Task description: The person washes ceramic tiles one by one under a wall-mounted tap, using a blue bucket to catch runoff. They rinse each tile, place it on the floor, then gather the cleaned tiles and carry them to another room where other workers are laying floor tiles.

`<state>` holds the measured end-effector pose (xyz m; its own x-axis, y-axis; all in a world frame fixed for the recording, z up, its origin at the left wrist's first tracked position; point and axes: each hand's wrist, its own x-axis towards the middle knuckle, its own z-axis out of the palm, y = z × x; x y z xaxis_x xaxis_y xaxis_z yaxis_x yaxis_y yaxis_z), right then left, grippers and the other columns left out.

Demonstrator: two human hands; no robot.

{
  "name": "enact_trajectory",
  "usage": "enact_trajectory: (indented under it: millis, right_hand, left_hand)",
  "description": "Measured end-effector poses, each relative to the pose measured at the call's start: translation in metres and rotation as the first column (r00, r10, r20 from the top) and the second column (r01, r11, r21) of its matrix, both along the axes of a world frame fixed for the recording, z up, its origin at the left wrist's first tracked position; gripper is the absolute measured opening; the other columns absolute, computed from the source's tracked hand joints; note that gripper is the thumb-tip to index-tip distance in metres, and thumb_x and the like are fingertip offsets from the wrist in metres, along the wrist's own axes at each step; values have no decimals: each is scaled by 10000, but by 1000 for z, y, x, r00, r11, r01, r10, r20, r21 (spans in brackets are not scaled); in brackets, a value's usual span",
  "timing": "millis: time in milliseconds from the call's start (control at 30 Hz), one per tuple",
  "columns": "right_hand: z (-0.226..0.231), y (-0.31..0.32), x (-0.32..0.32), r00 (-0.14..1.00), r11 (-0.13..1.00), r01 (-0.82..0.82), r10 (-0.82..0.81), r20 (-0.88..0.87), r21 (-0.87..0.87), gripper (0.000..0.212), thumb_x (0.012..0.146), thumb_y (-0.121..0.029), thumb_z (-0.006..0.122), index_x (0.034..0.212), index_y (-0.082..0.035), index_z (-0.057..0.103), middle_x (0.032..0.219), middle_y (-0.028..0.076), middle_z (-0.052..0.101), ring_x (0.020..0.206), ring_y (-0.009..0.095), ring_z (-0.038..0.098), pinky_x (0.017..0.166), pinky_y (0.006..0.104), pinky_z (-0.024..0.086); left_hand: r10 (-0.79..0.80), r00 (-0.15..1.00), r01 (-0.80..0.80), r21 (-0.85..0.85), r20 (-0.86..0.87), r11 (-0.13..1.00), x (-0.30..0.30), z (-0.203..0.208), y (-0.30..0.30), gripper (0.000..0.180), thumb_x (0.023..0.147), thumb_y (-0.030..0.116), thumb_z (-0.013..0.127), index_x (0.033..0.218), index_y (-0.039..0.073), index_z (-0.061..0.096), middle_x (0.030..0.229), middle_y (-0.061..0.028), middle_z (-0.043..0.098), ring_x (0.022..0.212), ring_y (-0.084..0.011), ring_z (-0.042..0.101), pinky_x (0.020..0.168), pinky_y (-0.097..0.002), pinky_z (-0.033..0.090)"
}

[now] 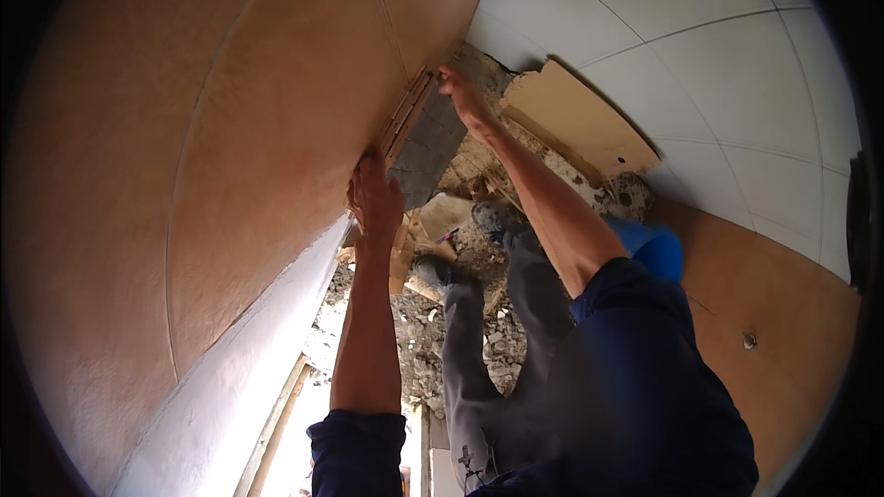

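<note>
A grey, flat, tile-like slab [430, 143] with faint lines across its face stands tilted along the foot of the brown tiled wall [285, 92]. Thin brown strips [405, 118] run along its wall side. My left hand [376, 195] grips the nearer end, its fingers partly hidden against the wall. At the far corner my right hand [463, 101] is closed on the slab's edge, with the fingers bent over it. How the slab meets the wall is hidden.
A beige broken board [580, 120] leans by the white tiled wall [727, 83]. Rubble [419, 350] and cardboard scraps [405, 253] cover the floor around my shoes [435, 271]. A blue container [652, 248] stands right of my arm. Brown tile with a small fitting [750, 340] lies at right.
</note>
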<state>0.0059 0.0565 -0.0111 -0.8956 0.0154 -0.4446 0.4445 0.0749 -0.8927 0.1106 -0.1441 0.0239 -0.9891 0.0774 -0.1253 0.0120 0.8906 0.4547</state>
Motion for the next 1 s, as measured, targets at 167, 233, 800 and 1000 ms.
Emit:
enact_trajectory:
  millis: [167, 233, 800, 1000]
  right_hand:
    - [-6, -26, -11, 988, 988, 139, -133, 80, -66, 661, 930, -499, 384, 1406, -45, 319, 1456, 183, 285, 1344, 321, 278, 1080, 457, 258]
    - [-16, -23, -15, 991, 982, 131, -126, 40, -133, 678, 901, -493, 464, 1396, -46, 341, 1435, 196, 319, 1332, 327, 302, 1073, 446, 274]
    - [-39, -1, -23, 970, 972, -155, 183, -158, 177, 745, 736, -450, 736, 1291, -27, 474, 1266, 179, 531, 1202, 290, 488, 986, 403, 393]
    - [-56, -15, -21, 975, 998, 17, -1, -221, 67, 795, 656, -467, 795, 1191, 44, 503, 1122, 208, 569, 1061, 271, 549, 900, 369, 429]
  left_hand:
    - [43, 999, -43, 89, 7, 995, 4, -6, -14, 668, 690, 108, 726, 1299, 53, 458, 1259, -152, 485, 1188, -346, 439, 977, -461, 353]
    - [52, 997, -57, 104, 53, 993, 4, -3, -12, 698, 669, 122, 749, 1300, 52, 460, 1263, -151, 481, 1191, -346, 436, 976, -458, 352]
    - [136, 990, -136, 22, 33, 990, 0, 0, 6, 748, 631, 127, 776, 1304, 39, 461, 1208, -136, 474, 1161, -331, 439, 958, -461, 350]
    - [135, 990, -135, 11, 27, 991, 1, 4, 14, 748, 623, 149, 788, 1290, 31, 472, 1185, -128, 471, 1148, -321, 438, 955, -452, 339]
